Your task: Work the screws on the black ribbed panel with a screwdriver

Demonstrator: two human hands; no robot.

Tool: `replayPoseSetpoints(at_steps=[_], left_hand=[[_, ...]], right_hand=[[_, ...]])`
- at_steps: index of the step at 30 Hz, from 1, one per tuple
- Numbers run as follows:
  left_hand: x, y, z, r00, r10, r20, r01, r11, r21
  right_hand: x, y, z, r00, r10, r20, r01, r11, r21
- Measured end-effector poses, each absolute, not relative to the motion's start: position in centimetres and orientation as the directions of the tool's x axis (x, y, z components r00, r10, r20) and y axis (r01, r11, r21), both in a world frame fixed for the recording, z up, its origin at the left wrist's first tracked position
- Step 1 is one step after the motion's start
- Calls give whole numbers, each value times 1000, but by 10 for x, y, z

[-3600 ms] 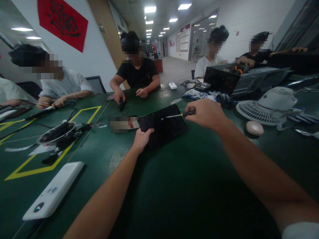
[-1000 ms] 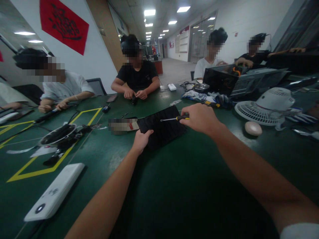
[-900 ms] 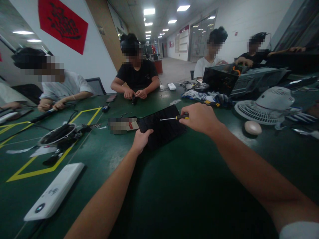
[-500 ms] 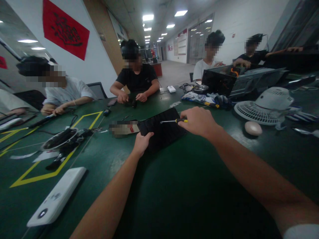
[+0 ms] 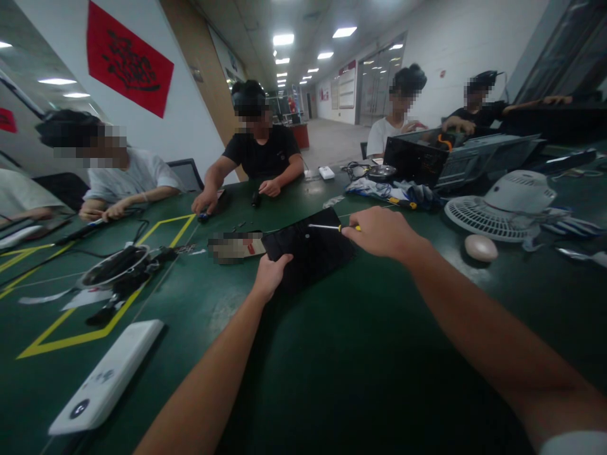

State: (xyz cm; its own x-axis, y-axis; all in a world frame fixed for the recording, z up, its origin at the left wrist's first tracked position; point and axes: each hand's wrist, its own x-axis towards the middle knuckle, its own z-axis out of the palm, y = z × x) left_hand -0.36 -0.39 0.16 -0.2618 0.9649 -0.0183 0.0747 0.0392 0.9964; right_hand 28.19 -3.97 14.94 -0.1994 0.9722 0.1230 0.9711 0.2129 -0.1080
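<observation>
A flat black panel lies at a slant on the green table, and its kind does not show. My left hand grips its left edge with the thumb on top. My right hand is closed around the yellow and black handle of a screwdriver. The metal shaft points left over the panel's upper part; whether its tip touches is not clear. A small pale round spot shows on the panel just below the tip. Beside the panel's left edge is a partly blurred beige object.
A white power bank lies front left, near a tangle of cables and black parts. To the right are a white fan part, a pale mouse-like object and an open computer case. Several people sit around the table.
The screwdriver tip has lifted slightly up and right, and the pale spot now shows below it. My left hand stays put. Across the table, a person's hand has reached left to a small dark object.
</observation>
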Motion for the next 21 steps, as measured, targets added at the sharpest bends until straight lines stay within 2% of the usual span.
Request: replayPoseSetpoints(at_steps=[5,14,21], left_hand=[[-3,-5,2,-253,967,-10,72,29,997],[-4,-2,-2,-260,966,-10,78,31,996],[-4,0,-3,-260,966,-8,86,31,996]], right_hand=[[291,-36,147,-224,959,176,958,250,-142],[288,-38,145,-235,947,219,955,266,-128],[283,-40,148,-236,958,161,959,257,-122]])
